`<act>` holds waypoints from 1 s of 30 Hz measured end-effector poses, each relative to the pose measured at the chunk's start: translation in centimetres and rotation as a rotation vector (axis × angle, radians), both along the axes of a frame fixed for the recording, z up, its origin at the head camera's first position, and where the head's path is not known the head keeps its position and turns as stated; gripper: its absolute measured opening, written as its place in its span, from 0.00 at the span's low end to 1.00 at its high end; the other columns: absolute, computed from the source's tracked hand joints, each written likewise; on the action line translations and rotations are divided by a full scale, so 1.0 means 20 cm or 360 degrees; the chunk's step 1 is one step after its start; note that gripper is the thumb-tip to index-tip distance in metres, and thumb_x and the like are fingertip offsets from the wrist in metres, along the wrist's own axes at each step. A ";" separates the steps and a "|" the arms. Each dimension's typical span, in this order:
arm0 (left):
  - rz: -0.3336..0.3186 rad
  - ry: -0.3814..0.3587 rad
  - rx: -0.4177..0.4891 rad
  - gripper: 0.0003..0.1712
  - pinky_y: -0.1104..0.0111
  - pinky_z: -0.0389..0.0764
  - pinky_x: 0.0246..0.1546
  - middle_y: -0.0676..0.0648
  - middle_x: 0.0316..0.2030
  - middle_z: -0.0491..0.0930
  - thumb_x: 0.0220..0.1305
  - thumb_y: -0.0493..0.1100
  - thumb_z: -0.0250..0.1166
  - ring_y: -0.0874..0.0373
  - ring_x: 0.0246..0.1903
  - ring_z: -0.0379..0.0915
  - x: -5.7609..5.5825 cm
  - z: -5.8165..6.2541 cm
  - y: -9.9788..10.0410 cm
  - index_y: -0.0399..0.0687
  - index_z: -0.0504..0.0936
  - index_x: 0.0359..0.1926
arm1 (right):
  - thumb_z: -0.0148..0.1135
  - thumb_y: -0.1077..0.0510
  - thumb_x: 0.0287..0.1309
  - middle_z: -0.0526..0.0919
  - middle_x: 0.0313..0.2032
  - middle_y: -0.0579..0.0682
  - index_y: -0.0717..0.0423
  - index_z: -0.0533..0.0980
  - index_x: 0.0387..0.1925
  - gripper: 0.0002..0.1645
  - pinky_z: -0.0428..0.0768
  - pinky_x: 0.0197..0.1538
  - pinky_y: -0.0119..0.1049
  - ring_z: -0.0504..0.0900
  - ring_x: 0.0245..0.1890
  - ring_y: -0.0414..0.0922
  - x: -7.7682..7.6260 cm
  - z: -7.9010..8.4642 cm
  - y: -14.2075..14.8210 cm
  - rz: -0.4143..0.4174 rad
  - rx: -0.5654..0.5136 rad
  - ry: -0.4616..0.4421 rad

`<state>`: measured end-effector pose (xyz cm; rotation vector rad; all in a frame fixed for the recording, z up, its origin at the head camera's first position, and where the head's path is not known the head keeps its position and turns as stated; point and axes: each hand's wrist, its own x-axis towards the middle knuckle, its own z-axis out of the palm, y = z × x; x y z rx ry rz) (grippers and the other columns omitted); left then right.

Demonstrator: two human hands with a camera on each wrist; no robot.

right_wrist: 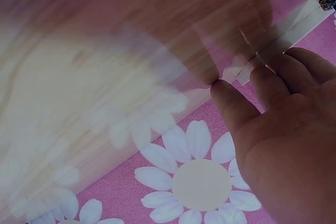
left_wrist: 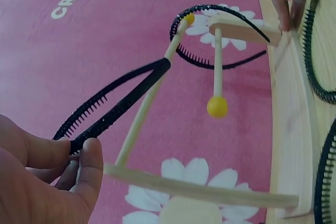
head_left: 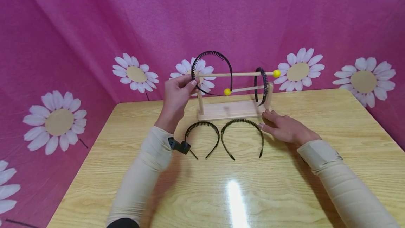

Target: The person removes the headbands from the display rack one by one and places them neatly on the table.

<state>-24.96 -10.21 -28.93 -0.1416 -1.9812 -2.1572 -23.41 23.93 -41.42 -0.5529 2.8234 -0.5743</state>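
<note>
My left hand (head_left: 178,96) pinches a black toothed headband (head_left: 212,52) between thumb and fingers at the left end of a wooden stand (head_left: 227,110). In the left wrist view this headband (left_wrist: 113,116) slants across the upper rod (left_wrist: 139,121), its far end overlapping the rod. A second, glittery black headband (head_left: 264,87) hangs at the stand's right side. With fingers extended, my right hand (head_left: 286,127) touches the front right corner of the stand's base. The right wrist view shows that hand (right_wrist: 294,114) with its fingertips on the surface at the base's end.
Two more toothed headbands, a left one (head_left: 201,123) and a right one (head_left: 242,120), lie on the wooden table (head_left: 202,192) before the stand. Yellow balls cap the upper rod (head_left: 276,73) and lower rod (head_left: 227,92). A pink daisy-print cloth (head_left: 164,17) hangs behind.
</note>
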 end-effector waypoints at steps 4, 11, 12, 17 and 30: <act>-0.0010 -0.0053 -0.0020 0.15 0.64 0.85 0.44 0.29 0.47 0.82 0.69 0.26 0.61 0.53 0.36 0.82 0.00 0.00 -0.05 0.26 0.81 0.55 | 0.39 0.28 0.73 0.49 0.76 0.63 0.58 0.54 0.77 0.48 0.58 0.69 0.65 0.50 0.74 0.65 0.00 0.00 0.00 0.0007 0.0001 0.0008; -0.0036 -0.0104 -0.0077 0.15 0.64 0.85 0.44 0.36 0.40 0.84 0.68 0.26 0.61 0.57 0.35 0.82 0.02 -0.01 -0.12 0.23 0.80 0.54 | 0.39 0.28 0.73 0.49 0.76 0.63 0.58 0.53 0.78 0.49 0.57 0.69 0.66 0.50 0.74 0.65 0.00 0.00 -0.01 0.0001 0.0003 -0.0001; -0.0044 -0.0116 -0.0088 0.14 0.65 0.85 0.43 0.36 0.40 0.83 0.68 0.26 0.61 0.57 0.36 0.82 0.02 -0.01 -0.14 0.23 0.80 0.54 | 0.39 0.28 0.73 0.49 0.76 0.63 0.58 0.53 0.78 0.49 0.57 0.69 0.66 0.49 0.74 0.65 0.00 0.00 -0.01 0.0000 0.0003 -0.0002; -0.0062 -0.0225 -0.0153 0.16 0.67 0.85 0.43 0.30 0.47 0.82 0.70 0.26 0.59 0.56 0.38 0.82 0.02 -0.03 -0.20 0.23 0.78 0.56 | 0.39 0.28 0.73 0.49 0.76 0.63 0.59 0.53 0.78 0.49 0.55 0.70 0.66 0.47 0.75 0.64 0.00 0.00 -0.01 -0.0001 0.0002 -0.0003; -0.0067 -0.0420 -0.0303 0.17 0.62 0.83 0.50 0.32 0.48 0.82 0.71 0.28 0.59 0.50 0.44 0.83 0.03 -0.08 -0.36 0.28 0.78 0.59 | 0.39 0.28 0.72 0.49 0.76 0.63 0.58 0.53 0.78 0.49 0.55 0.70 0.66 0.48 0.75 0.64 0.00 -0.01 0.00 0.0003 -0.0005 0.0007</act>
